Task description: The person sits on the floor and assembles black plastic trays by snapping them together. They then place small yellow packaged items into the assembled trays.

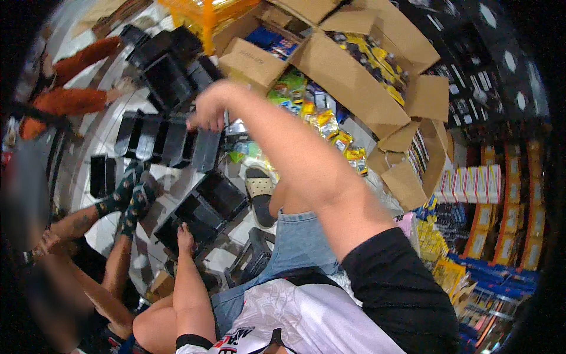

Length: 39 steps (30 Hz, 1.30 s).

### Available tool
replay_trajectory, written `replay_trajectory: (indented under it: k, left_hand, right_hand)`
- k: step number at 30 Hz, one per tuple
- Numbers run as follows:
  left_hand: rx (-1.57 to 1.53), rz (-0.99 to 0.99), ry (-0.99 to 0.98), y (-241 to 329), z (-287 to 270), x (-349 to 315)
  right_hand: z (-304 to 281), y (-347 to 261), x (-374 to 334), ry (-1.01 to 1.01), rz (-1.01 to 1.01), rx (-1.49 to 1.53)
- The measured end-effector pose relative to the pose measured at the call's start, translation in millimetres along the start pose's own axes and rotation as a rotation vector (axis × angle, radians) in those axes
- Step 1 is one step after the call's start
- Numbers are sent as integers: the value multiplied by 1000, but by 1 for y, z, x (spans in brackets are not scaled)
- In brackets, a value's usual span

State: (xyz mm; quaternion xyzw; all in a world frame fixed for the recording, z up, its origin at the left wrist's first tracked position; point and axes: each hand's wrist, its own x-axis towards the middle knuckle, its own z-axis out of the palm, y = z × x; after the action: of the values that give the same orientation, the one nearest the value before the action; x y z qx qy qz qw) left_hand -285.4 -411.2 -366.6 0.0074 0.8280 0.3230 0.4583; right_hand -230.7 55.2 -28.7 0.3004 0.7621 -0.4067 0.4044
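Observation:
My left hand [185, 238] grips the near edge of a black plastic bin [203, 206] standing by my legs; part of its fingers is hidden inside the rim. My right arm stretches forward, and my right hand [211, 107], slightly blurred, hangs over a row of black bins [159, 138]. Its fingers point down and apart, with nothing visible in them. The nearest thing below it is the end bin [207, 150] of that row; whether the fingertips touch it is unclear. More black bins [168, 76] are heaped beyond.
Open cardboard boxes [348, 76] with packets stand ahead right. Loose yellow and green packets [324, 124] lie on the tiled floor. A small black bin [102, 176] stands at left. A seated person's patterned socks [127, 203] are nearby; another person's orange trousers [76, 100] show farther off. Stocked shelves [507, 206] line the right.

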Motion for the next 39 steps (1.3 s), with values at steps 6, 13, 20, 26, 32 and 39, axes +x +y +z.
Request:
replay_trajectory:
  k: [6,13,20,26,32,39]
  left_hand:
    - [579,107,99,16,-15,1]
    - [708,151,245,77,-25,-61]
    - [315,286,183,79,-28,-97]
    - [356,286,129,116,-11,-152]
    - [369,284,101,145,11,-181]
    - [251,304,-14,92,4,-157]
  right_hand:
    - [-66,163,-157,1071,-569,217]
    - [158,480,-11,905,672,890]
    - [343,479,119,1059,641,1186]
    - [313,460,98,920,656,1118]
    - [299,436,95,1098,379,727]
    - [338,464,87,1459,165,912]
